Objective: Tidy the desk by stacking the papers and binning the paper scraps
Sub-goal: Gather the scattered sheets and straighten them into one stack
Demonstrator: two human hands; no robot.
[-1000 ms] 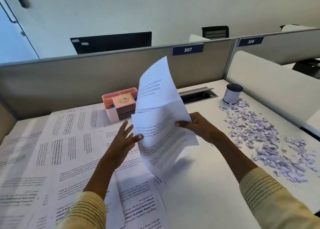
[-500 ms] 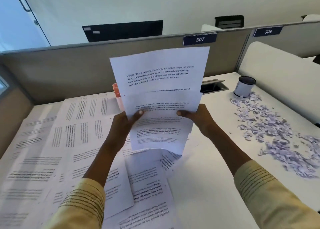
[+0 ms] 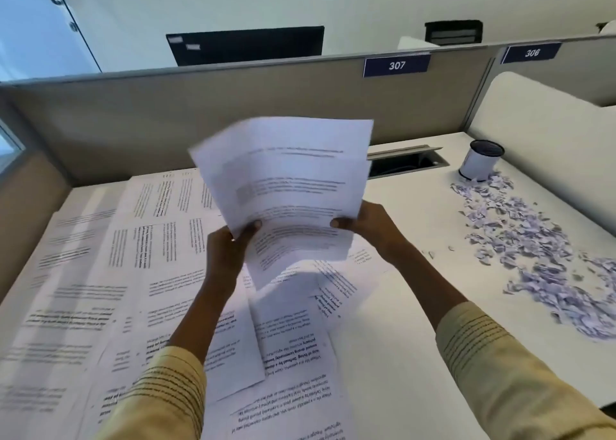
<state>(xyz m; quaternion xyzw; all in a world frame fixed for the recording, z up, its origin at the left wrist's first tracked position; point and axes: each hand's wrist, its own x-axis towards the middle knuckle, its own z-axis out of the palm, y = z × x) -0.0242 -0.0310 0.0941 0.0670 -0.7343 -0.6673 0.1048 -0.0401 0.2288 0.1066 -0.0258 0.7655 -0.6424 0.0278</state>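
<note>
Two hands hold one loose sheaf of printed sheets (image 3: pixel 286 186) upright above the desk (image 3: pixel 410 306). From my remote station I note the left hand (image 3: pixel 226 249) gripping the sheaf's lower left edge, thumb on the near face and fingers curled behind. The right hand (image 3: pixel 366 226) grips the lower right edge the same way, thumb tip on the front. The sheets in the sheaf are fanned out of line and blurred. Below them, more printed papers (image 3: pixel 110 273) lie overlapping across the left and middle of the desk. A spread of paper scraps (image 3: pixel 533 249) covers the right side, well apart from both hands. A small cylindrical bin (image 3: pixel 480 161) stands at the far end of the scraps, touching them.
</note>
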